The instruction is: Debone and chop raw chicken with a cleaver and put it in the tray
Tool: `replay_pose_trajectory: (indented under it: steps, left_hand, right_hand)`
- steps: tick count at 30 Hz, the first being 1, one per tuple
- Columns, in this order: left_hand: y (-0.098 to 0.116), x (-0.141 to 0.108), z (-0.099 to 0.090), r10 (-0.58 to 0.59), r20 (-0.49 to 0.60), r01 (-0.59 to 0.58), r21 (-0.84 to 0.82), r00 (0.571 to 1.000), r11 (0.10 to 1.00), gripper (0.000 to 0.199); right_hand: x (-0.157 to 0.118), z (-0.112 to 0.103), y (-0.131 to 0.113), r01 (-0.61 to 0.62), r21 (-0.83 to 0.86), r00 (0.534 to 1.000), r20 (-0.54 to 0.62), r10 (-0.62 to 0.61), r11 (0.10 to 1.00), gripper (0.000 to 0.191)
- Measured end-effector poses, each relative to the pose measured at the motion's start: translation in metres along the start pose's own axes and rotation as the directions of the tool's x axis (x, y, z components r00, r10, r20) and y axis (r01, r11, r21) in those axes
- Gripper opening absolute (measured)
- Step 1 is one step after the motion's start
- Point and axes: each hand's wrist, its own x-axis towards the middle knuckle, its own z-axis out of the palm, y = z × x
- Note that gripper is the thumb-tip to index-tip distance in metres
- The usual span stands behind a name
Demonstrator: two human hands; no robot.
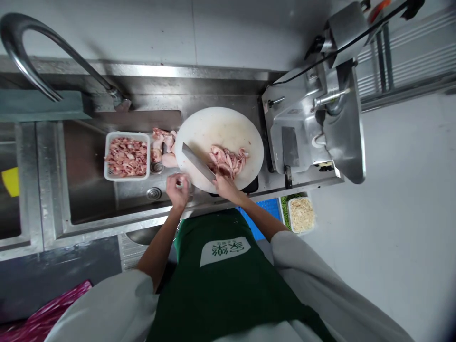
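My right hand is wrapped round the handle of a cleaver, its broad blade lying across the left part of a round white cutting board. Cut pieces of raw meat sit on the board just right of the blade, near my right knuckles. At the board's lower left edge, over the sink's near side, my left hand has its fingers curled closed. Something pale shows among those fingers, too small to make out. Larger raw meat pieces lie left of the board.
A white basket of chopped meat stands in the sink, under a curved faucet. To the right is a metal slicing machine with another cleaver lying on it. A container of pale shreds stands below the counter edge.
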Motion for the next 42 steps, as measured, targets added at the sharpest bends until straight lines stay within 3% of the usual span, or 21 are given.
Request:
replay_pose_trajectory:
  steps: [3,7,9,12,15,20,22,25,27,31,35,37,39,42]
  left_hand:
    - [0.002,0.020,0.003,0.002,-0.005,-0.002,-0.013,1.000,1.000,0.024]
    - [0.019,0.042,0.035,0.146,0.212,-0.148,-0.006,0.966,0.989,0.032]
    - [0.030,0.044,0.054,0.231,0.339,-0.249,0.010,0.912,0.969,0.042]
    - [0.039,0.036,0.074,0.327,0.514,-0.390,0.015,0.793,0.921,0.055]
    - [0.036,0.026,0.080,0.339,0.565,-0.449,0.062,0.752,0.891,0.046]
    - [0.022,0.030,0.076,0.360,0.563,-0.462,0.043,0.744,0.886,0.029]
    - [0.021,0.036,0.073,0.349,0.518,-0.413,0.008,0.781,0.911,0.025]
    - [0.026,0.044,0.071,0.273,0.390,-0.303,0.016,0.880,0.953,0.024]
    - [0.033,0.047,0.074,0.276,0.360,-0.310,0.041,0.891,0.950,0.027]
    - [0.044,0.048,0.086,0.344,0.504,-0.464,0.131,0.792,0.876,0.043]
    - [0.037,0.045,0.091,0.400,0.591,-0.561,0.111,0.701,0.820,0.028]
    - [0.029,0.043,0.088,0.434,0.593,-0.573,0.058,0.678,0.817,0.024]
    - [0.022,0.041,0.084,0.431,0.561,-0.534,0.022,0.706,0.845,0.023]
    - [0.020,0.043,0.077,0.333,0.449,-0.367,-0.013,0.829,0.930,0.023]
  right_hand:
    - [-0.029,-0.003,0.021,-0.032,0.014,1.000,-0.002,0.032,0.999,0.025]
    - [-0.054,-0.020,0.051,-0.170,0.046,0.971,-0.163,0.175,0.984,0.029]
    - [-0.060,-0.029,0.068,-0.228,0.074,0.940,-0.244,0.239,0.971,0.029]
    - [-0.065,-0.035,0.094,-0.292,0.133,0.893,-0.315,0.320,0.947,0.027]
    - [-0.069,-0.032,0.115,-0.312,0.204,0.863,-0.348,0.366,0.928,0.024]
    - [-0.075,-0.021,0.136,-0.337,0.284,0.813,-0.393,0.430,0.898,0.019]
    - [-0.076,-0.020,0.141,-0.362,0.281,0.799,-0.398,0.452,0.889,0.018]
    - [-0.076,-0.021,0.148,-0.399,0.264,0.792,-0.384,0.475,0.878,0.020]
    - [-0.074,-0.021,0.151,-0.420,0.251,0.793,-0.365,0.488,0.872,0.021]
    - [-0.070,-0.020,0.155,-0.451,0.221,0.802,-0.324,0.501,0.865,0.022]
    - [-0.069,-0.019,0.158,-0.467,0.217,0.795,-0.321,0.515,0.857,0.021]
    - [-0.070,-0.019,0.159,-0.472,0.219,0.788,-0.329,0.520,0.854,0.021]
    - [-0.072,-0.020,0.159,-0.478,0.223,0.780,-0.336,0.527,0.850,0.022]
    - [-0.073,-0.019,0.160,-0.494,0.227,0.768,-0.338,0.544,0.839,0.023]
